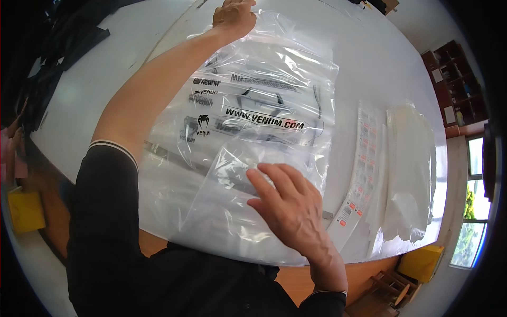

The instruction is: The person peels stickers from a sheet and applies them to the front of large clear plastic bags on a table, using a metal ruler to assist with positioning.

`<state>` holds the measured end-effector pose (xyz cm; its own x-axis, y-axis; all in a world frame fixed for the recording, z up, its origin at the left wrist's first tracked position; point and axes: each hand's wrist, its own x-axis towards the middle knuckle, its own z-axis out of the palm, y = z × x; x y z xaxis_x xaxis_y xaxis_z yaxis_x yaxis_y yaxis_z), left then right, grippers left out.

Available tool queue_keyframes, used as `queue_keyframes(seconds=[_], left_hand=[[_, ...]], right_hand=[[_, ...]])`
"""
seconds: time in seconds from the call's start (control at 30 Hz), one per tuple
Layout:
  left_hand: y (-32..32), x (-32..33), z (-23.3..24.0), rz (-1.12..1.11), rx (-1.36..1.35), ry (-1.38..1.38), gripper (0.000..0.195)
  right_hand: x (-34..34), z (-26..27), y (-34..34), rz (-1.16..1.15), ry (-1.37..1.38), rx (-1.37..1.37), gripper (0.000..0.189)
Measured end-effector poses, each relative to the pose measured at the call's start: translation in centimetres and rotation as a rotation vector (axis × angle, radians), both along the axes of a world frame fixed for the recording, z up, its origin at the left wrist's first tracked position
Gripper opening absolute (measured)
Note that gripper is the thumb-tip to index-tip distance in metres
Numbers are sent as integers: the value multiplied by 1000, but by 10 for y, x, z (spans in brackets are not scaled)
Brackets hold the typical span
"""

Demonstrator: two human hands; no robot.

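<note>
A pile of clear plastic bags (pixel 261 107) lies flat before me on the white table, printed in black with the Venum name and a snake-head logo. My left hand (pixel 234 18) reaches to the far end of the bags, fingers bent and partly cut off by the picture's top edge; whether it grips the film is unclear. Over the near part hovers or rests my right hand (pixel 293 202), its fingers spread and nothing held. Beneath it a loose flap of clear film (pixel 233 170) is folded up and wrinkled. A metal ruler (pixel 328 215) shows its end from under the bags.
Right of the bags lie a strip of printed stickers (pixel 360 170) and a stack of whitish plastic sheets (pixel 410 170). Dark fabric (pixel 79 47) covers the table's far left. Another person's hands (pixel 16 134) show at the left rim. A wooden stool (pixel 390 287) stands below, right.
</note>
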<state>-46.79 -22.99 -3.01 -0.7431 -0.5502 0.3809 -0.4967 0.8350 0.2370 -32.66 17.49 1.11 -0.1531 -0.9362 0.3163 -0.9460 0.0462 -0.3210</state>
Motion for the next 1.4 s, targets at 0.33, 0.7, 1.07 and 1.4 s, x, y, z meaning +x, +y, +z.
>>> queue_keyframes(seconds=[0.33,0.7,1.07,1.4], left_hand=[[63,59,-34,-626,-348,-351,57],[22,25,-19,-192,-308,-372,50],[52,90,-64,-549,-259,-541,70],[58,85,-51,-546,10,-401,60]], right_hand=[[-41,-66,11,-149,139,106,28],[51,-10,85,-114,-24,192,32],[66,-17,117,-336,-180,150,24],[85,-43,140,-437,-216,157,13]])
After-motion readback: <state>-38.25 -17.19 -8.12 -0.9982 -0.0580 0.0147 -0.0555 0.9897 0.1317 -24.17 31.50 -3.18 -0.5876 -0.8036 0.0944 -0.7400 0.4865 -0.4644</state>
